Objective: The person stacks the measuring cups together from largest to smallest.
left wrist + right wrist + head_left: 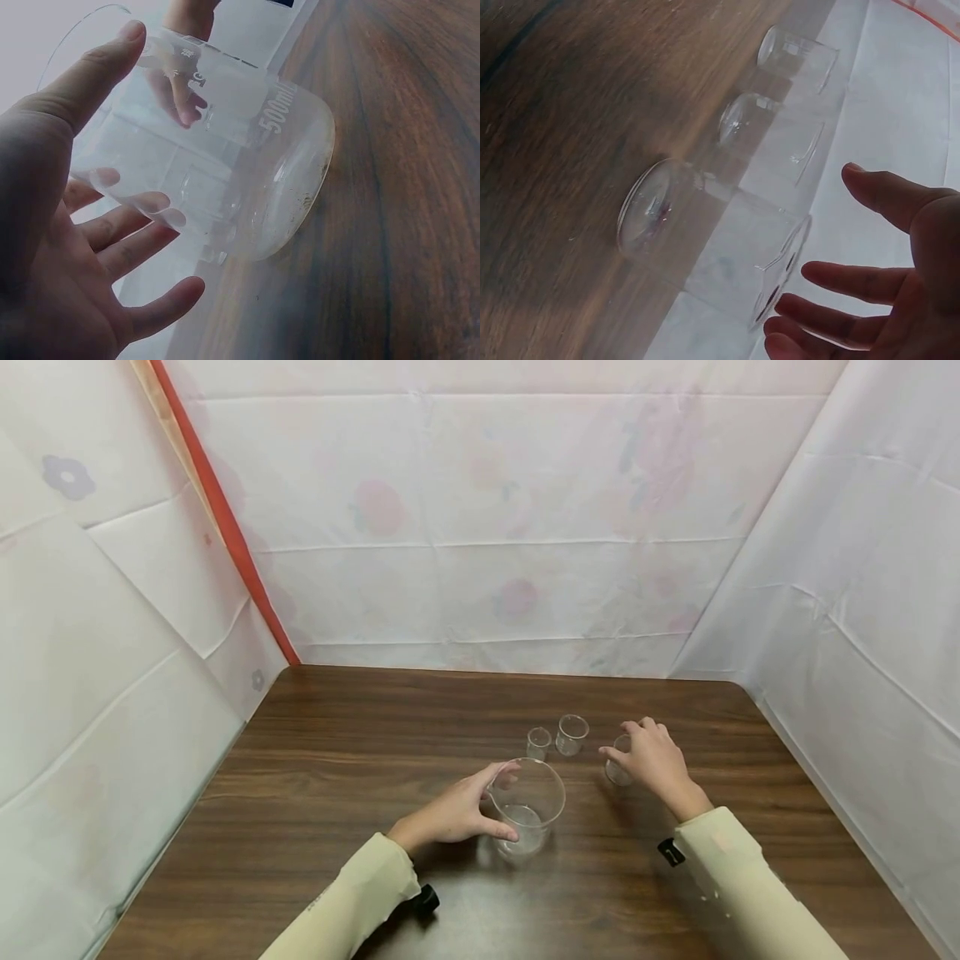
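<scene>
A large clear glass beaker (531,837) stands upright on the wooden table, with 500 ml marked on its side in the left wrist view. My left hand (453,810) holds it from the left, thumb on the near side and fingers round the far side. To the right, my right hand (660,764) hovers over a smaller glass beaker (617,774), partly covering it. In the right wrist view, the fingers spread loosely near the rim of this small beaker (705,232), and nothing lies in the palm.
Two more small glass beakers stand behind the large one: a tiny one (538,745) and a slightly bigger one (572,737). The brown wooden table (337,727) is enclosed by white patterned cloth (465,510) at the back and sides. A red strip (225,518) runs down the left corner.
</scene>
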Demonstrator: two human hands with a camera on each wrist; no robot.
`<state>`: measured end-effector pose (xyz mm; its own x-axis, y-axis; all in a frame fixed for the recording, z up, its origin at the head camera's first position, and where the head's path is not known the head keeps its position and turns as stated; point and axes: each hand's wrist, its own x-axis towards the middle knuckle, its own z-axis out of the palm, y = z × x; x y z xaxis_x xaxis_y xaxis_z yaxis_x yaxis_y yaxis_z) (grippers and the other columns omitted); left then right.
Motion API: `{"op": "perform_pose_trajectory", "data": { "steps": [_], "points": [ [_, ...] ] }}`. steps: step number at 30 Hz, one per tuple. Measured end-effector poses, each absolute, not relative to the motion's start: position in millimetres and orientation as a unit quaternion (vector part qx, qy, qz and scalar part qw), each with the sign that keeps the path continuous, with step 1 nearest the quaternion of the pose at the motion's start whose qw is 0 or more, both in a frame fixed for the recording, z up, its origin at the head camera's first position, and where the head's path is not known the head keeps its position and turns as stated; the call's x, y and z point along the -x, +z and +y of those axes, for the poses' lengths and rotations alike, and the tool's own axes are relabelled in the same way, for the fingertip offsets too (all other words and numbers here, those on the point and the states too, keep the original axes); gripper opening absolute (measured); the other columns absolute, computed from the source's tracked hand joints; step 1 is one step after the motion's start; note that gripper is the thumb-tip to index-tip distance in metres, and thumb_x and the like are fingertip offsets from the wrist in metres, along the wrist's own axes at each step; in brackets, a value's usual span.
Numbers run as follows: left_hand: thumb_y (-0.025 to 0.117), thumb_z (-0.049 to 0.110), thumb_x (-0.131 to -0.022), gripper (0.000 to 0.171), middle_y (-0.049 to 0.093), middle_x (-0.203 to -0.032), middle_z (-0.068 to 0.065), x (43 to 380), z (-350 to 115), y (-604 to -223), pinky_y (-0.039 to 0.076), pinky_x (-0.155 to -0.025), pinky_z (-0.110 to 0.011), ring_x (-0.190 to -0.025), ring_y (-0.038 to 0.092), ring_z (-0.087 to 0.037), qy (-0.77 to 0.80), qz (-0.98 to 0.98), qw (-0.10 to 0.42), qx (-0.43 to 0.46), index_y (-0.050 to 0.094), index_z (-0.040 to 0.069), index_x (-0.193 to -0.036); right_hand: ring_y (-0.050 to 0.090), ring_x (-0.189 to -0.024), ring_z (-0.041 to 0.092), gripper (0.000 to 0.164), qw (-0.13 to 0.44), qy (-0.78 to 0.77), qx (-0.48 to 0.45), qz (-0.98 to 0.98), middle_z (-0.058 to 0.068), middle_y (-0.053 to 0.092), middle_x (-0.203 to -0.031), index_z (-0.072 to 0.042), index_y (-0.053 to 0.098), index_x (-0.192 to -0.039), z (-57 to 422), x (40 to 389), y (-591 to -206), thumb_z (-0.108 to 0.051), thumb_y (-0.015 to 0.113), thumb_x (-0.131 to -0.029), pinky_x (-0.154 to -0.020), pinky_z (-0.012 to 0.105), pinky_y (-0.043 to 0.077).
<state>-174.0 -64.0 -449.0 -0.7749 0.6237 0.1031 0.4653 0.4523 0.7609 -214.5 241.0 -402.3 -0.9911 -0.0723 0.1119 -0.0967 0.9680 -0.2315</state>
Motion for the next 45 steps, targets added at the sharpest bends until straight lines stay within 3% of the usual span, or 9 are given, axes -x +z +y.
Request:
{"op": "perform_pose_trajectory", "data": {
  "steps": [7, 11, 16, 23, 33, 45],
  "points": [
    [0.076, 0.047, -0.066, 0.083, 0.053, -0.129, -0.001, 173.5, -64.3, -450.0, 0.044, -0.091, -0.032, -0.118, 0.049, -0.012, 0.414, 0.848, 0.094, -0.319, 0.029, 0.036, -0.134, 0.048, -0.104, 0.041, 0.071, 0.016, 0.103, -0.012, -0.994, 0.023, 0.048, -0.113, -0.001, 0.050, -0.123, 245.4, 216.3, -406.7, -0.056, 0.059, -0.078, -0.068, 0.052, 0.046],
    [0.076, 0.045, -0.066, 0.082, 0.052, -0.129, -0.001, 173.5, -64.3, -450.3, 0.044, -0.091, -0.033, -0.118, 0.049, -0.014, 0.419, 0.845, 0.099, -0.318, 0.029, 0.036, -0.133, 0.052, -0.096, 0.042, 0.075, 0.010, 0.096, -0.003, -0.995, 0.023, 0.049, -0.108, 0.002, 0.050, -0.120, 247.1, 215.2, -408.9, -0.059, 0.057, -0.078, -0.065, 0.050, 0.046],
    [0.074, 0.050, -0.065, 0.083, 0.052, -0.129, -0.002, 174.3, -65.6, -449.8, 0.044, -0.093, -0.035, -0.119, 0.048, -0.014, 0.421, 0.843, 0.102, -0.319, 0.029, 0.036, -0.133, 0.055, -0.085, 0.045, 0.070, 0.011, 0.101, 0.009, -0.995, 0.023, 0.050, -0.102, 0.004, 0.055, -0.111, 248.0, 213.1, -411.3, -0.059, 0.057, -0.078, -0.064, 0.051, 0.045],
    [0.073, 0.054, -0.064, 0.083, 0.052, -0.129, -0.003, 175.7, -65.0, -449.6, 0.043, -0.094, -0.036, -0.119, 0.048, -0.012, 0.423, 0.840, 0.103, -0.323, 0.030, 0.035, -0.133, 0.055, -0.084, 0.044, 0.057, 0.034, 0.113, -0.005, -0.993, 0.024, 0.055, -0.095, 0.006, 0.060, -0.100, 249.9, 214.1, -412.4, -0.047, 0.062, -0.079, -0.071, 0.052, 0.044],
    [0.074, 0.052, -0.065, 0.082, 0.053, -0.129, -0.003, 175.6, -64.1, -449.6, 0.043, -0.094, -0.036, -0.119, 0.048, -0.011, 0.426, 0.840, 0.104, -0.320, 0.031, 0.035, -0.132, 0.054, -0.092, 0.043, 0.060, 0.036, 0.127, -0.011, -0.991, 0.024, 0.055, -0.099, 0.007, 0.057, -0.111, 251.0, 215.9, -412.2, -0.043, 0.064, -0.078, -0.078, 0.053, 0.043],
    [0.074, 0.051, -0.065, 0.081, 0.053, -0.129, -0.004, 174.9, -64.5, -450.5, 0.044, -0.092, -0.037, -0.119, 0.048, -0.012, 0.433, 0.837, 0.109, -0.317, 0.030, 0.036, -0.132, 0.054, -0.090, 0.043, 0.060, 0.040, 0.136, -0.013, -0.990, 0.023, 0.053, -0.104, 0.002, 0.056, -0.115, 249.4, 214.6, -408.9, -0.043, 0.066, -0.076, -0.070, 0.052, 0.044]
  ]
}}
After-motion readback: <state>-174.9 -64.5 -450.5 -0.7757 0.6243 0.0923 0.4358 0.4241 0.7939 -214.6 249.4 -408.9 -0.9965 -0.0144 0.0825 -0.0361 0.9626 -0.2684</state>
